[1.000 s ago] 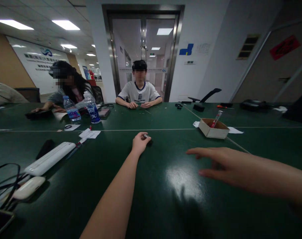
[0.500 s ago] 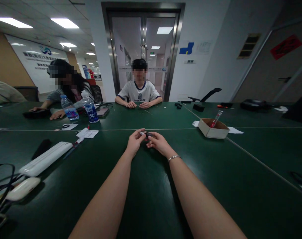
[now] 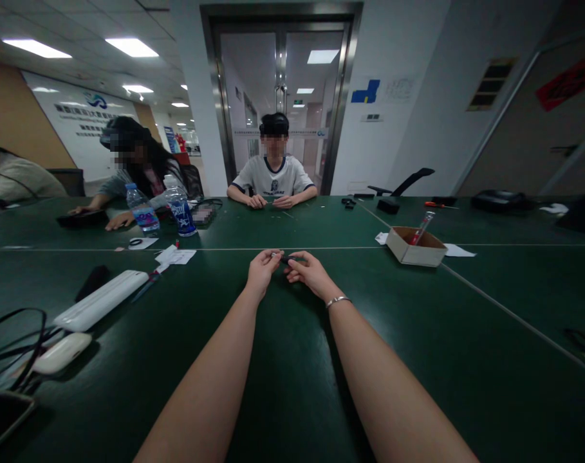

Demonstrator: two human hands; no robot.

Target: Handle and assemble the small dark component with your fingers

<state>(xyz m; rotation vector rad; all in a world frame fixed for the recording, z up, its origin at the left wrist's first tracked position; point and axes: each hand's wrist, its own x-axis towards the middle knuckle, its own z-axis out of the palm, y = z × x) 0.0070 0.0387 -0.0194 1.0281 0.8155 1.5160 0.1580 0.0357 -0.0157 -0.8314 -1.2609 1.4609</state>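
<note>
Over the middle of the green table [image 3: 292, 360], both my hands meet at the fingertips. My left hand [image 3: 262, 275] pinches a small silvery piece [image 3: 273, 255], mostly covered by its thumb and fingers. Between thumb and forefinger of my right hand [image 3: 314, 276], which has a silver bangle at the wrist, is a small dark piece [image 3: 287, 260]. The two pieces lie close to each other; whether they are joined I cannot tell. Both are too small for me to tell their kind.
Left of my arms lie a long white device [image 3: 103, 299], a small white case [image 3: 64, 352], cables and paper slips [image 3: 176, 256]. Two bottles [image 3: 180, 209] stand farther back. At right is an open cardboard box [image 3: 416, 252] holding a red-and-clear tube. A person [image 3: 273, 177] sits opposite.
The view has turned slightly left, so the table items sit farther right. Less of the silvery piece shows between my fingers; my hands are nearly in the same place.
</note>
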